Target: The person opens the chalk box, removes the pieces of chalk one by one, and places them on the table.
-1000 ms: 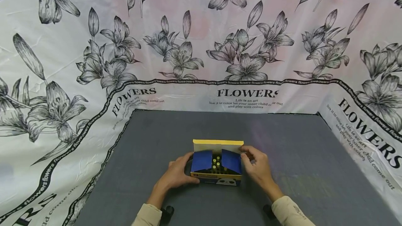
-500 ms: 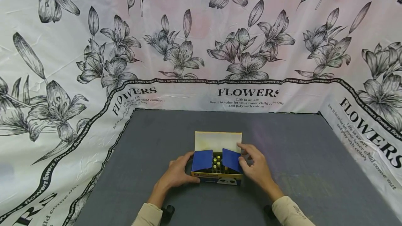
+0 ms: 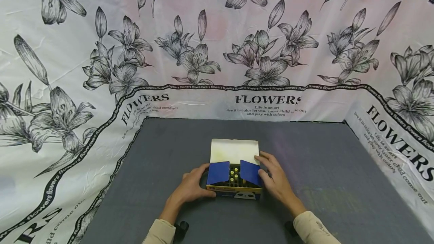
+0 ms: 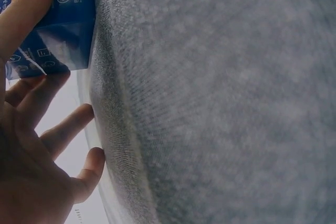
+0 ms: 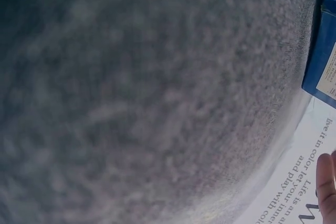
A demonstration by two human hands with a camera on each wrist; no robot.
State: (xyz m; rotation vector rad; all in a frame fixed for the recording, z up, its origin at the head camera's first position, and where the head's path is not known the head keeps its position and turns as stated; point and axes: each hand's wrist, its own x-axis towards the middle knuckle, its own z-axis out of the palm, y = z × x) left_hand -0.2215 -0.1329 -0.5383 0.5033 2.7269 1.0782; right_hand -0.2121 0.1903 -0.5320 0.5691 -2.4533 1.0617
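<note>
A blue and yellow box (image 3: 234, 192) stands on the grey table, its lid (image 3: 234, 151) raised at the back and two blue side flaps partly over the opening. Between the flaps several small yellow-green tips (image 3: 234, 175) show. My left hand (image 3: 191, 187) grips the box's left end, thumb on the front; in the left wrist view that hand (image 4: 37, 135) has its thumb and fingers on the blue box (image 4: 68, 30). At the right end, my right hand (image 3: 278, 180) has its fingertips at the lid's edge and right flap. Only part of it (image 5: 326, 187) shows in the right wrist view.
The grey table (image 3: 169, 142) spreads around the box. A white cloth (image 3: 190, 104) with printed flowers and lettering rises behind it and along both sides. Dark straps are at both wrists.
The box's lid has tipped further back, showing more of its pale inner side. My right fingers have followed its edge slightly left and up. My left hand has stayed on the box.
</note>
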